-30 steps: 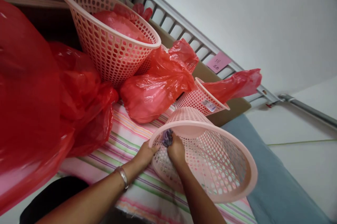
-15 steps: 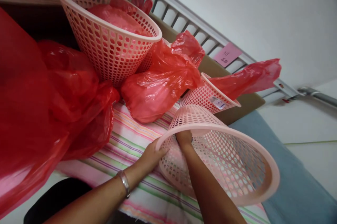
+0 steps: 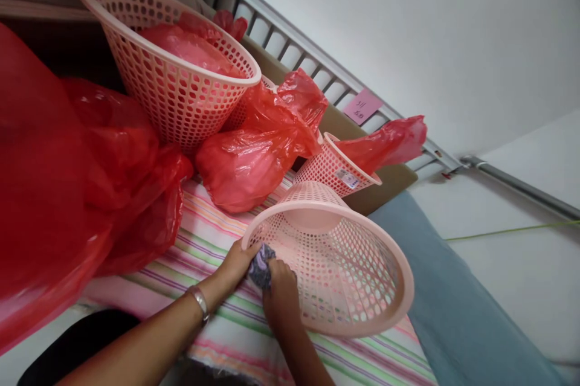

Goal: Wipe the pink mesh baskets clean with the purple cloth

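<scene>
A pink perforated basket (image 3: pixel 312 226) lies on its side on the striped cloth (image 3: pixel 217 289), its wide mouth facing me. My left hand (image 3: pixel 240 262), with a silver bangle at the wrist, grips the left part of its rim. Inside the mouth, near that same rim, my right hand (image 3: pixel 281 286) is closed on a dark patterned cloth (image 3: pixel 261 266). The cloth touches the basket beside my left fingers.
A large pink basket (image 3: pixel 181 93) holding red plastic stands at upper left. Red bags (image 3: pixel 254 156) lie beside it. Behind is a smaller labelled basket (image 3: pixel 317 171) with red plastic. A railing (image 3: pixel 308 66) with a pink note (image 3: pixel 363 106) runs behind; blue fabric (image 3: pixel 439 277) lies right.
My right hand has come back from deep inside the basket to its left rim, and the dark cloth now shows. The whole scene has shifted left in view.
</scene>
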Available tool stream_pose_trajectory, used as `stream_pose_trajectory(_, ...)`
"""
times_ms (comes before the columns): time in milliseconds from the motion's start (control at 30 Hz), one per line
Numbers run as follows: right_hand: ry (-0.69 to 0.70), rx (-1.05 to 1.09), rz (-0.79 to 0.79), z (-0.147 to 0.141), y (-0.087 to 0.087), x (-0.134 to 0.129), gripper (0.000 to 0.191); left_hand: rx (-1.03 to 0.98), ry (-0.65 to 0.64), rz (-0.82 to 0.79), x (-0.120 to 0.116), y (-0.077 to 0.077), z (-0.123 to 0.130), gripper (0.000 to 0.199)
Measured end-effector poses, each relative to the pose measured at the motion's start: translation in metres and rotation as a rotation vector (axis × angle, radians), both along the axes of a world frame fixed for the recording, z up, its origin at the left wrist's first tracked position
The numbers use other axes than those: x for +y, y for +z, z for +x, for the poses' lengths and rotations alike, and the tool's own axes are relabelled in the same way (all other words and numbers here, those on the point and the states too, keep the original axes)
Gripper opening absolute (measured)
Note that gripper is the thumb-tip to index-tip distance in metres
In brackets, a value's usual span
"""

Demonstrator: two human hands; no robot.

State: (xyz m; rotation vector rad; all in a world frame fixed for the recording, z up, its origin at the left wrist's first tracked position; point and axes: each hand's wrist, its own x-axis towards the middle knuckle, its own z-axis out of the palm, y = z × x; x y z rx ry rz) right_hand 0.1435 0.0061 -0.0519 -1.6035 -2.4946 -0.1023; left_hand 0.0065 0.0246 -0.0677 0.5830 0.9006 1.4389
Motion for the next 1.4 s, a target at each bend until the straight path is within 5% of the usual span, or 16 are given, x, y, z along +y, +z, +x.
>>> stream_pose_trajectory(167,0.073,0.099,-0.032,0.013,0.002,-0.006,0.031,-0.03,-0.035,0.025,-0.003,0.001,0.002,0.042)
stream_pose_trajectory(567,-0.446,-0.209,0.009,0.01,0.005,0.141,0.035,-0.068,-0.123,0.073,-0.007,0.0,0.01,0.055)
stream_pose_trajectory(833,-0.444,-0.261,-0.008,0.016,0.002,0.171,0.035,-0.031,-0.173,0.171,-0.006,0.012,0.004,0.054)
stream_pose_trajectory(1067,-0.377,-0.294,0.014,0.008,0.007,0.144,0.044,0.097,-0.041,0.102,0.006,0.009,-0.005,0.049)
stream_pose_trajectory(1400,-0.057,-0.162,0.001,0.001,0.004,0.005,0.033,-0.009,0.009,0.044,0.002,0.005,-0.003,0.044)
